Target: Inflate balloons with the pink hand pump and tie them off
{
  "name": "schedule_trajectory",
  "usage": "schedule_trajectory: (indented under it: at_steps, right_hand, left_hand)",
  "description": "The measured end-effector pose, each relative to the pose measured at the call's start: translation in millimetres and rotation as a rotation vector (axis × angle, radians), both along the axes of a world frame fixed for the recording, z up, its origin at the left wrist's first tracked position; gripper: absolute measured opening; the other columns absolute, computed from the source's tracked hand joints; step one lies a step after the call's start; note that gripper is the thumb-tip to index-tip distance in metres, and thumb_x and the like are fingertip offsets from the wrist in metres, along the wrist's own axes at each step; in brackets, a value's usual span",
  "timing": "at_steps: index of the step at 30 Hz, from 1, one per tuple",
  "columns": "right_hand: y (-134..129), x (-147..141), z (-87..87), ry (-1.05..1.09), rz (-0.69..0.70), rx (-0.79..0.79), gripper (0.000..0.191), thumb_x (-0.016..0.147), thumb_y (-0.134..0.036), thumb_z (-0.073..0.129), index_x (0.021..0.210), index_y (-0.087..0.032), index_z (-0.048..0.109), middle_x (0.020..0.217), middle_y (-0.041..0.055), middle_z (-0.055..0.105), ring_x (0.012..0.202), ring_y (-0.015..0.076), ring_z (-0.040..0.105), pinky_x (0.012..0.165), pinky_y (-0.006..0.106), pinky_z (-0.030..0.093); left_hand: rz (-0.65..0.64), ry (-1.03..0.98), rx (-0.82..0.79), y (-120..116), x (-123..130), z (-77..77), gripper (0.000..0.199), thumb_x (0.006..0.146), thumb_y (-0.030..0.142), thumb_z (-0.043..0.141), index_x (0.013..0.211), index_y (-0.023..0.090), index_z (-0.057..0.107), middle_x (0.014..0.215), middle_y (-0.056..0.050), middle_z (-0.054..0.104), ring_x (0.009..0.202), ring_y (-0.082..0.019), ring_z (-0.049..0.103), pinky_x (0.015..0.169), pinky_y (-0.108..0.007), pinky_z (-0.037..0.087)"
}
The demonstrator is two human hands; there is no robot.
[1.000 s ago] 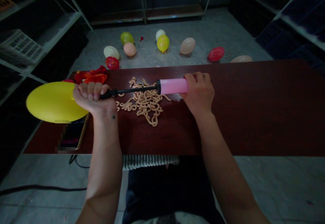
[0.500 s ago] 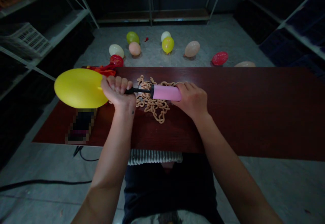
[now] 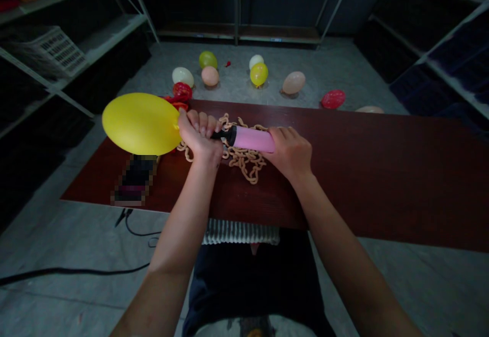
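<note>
A pink hand pump (image 3: 252, 139) with a black end lies level between my hands, above the dark red table (image 3: 367, 174). My left hand (image 3: 200, 132) is wrapped round the pump's black end, with an inflated yellow balloon (image 3: 140, 124) at its thumb side; the balloon's neck is partly hidden by the hand. My right hand (image 3: 290, 151) grips the other end of the pink barrel. Beneath the pump, a tan chain of loops (image 3: 250, 163) is spread on the table.
A pixelated flat object (image 3: 135, 180) lies at the table's left. Red deflated balloons (image 3: 178, 101) are at the back left edge. Several balloons, one yellow (image 3: 259, 74) and one red (image 3: 333, 99), rest on the floor beyond. Shelves (image 3: 278, 33) stand behind and at both sides.
My left hand and the yellow balloon have moved right, closer to my right hand. The black rod that showed between hand and barrel is now mostly pushed in. The view has shifted slightly.
</note>
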State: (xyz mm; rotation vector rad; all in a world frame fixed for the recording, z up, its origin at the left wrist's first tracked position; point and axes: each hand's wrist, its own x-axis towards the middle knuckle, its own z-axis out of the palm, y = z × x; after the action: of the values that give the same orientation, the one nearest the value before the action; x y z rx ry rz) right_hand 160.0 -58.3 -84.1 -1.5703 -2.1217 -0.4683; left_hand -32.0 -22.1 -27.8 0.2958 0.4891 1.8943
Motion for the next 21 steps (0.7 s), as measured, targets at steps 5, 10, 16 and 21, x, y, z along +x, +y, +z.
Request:
schedule_trajectory:
  at_steps: [5,10,16,21]
  right_hand:
    - [0.0,0.3,5.8,-0.055,-0.069,0.028,0.031,0.092,-0.043,0.056,0.111,-0.02,0.065,0.095,0.008,0.069,0.089,0.0253,0.057,0.069,0.034,0.036]
    - [1.8,9.6,9.3,-0.05,-0.134,0.028,0.028,0.092,-0.038,0.054,0.111,-0.02,0.065,0.097,0.0104,0.068,0.093,0.0275,0.055,0.076,0.037,0.037]
    - [5.4,28.0,7.5,-0.031,-0.171,0.013,0.03,0.089,-0.037,0.058,0.115,-0.022,0.063,0.104,0.0109,0.068,0.099,0.0304,0.055,0.084,0.042,0.038]
    - [4.7,43.8,8.9,0.007,-0.209,-0.002,0.032,0.087,-0.031,0.061,0.118,-0.022,0.061,0.112,0.0108,0.067,0.107,0.031,0.054,0.089,0.043,0.039]
  left_hand:
    - [0.025,-0.005,-0.01,2.6,-10.2,-0.5,0.052,0.106,0.027,0.028,0.056,0.019,0.016,0.046,0.006,0.012,0.035,-0.008,0.013,0.039,-0.023,0.019]
    - [0.076,0.042,-0.052,2.5,-20.8,3.4,0.052,0.107,0.028,0.03,0.058,0.019,0.017,0.046,0.007,0.014,0.035,-0.007,0.015,0.042,-0.024,0.022]
    - [0.087,0.032,-0.042,1.2,-31.0,8.9,0.05,0.107,0.024,0.025,0.058,0.019,0.016,0.045,0.006,0.013,0.034,-0.007,0.015,0.042,-0.025,0.02]
    - [0.081,0.034,0.004,1.6,-42.9,8.8,0.046,0.106,0.022,0.018,0.061,0.018,0.01,0.043,0.006,0.012,0.032,-0.005,0.016,0.042,-0.022,0.018]
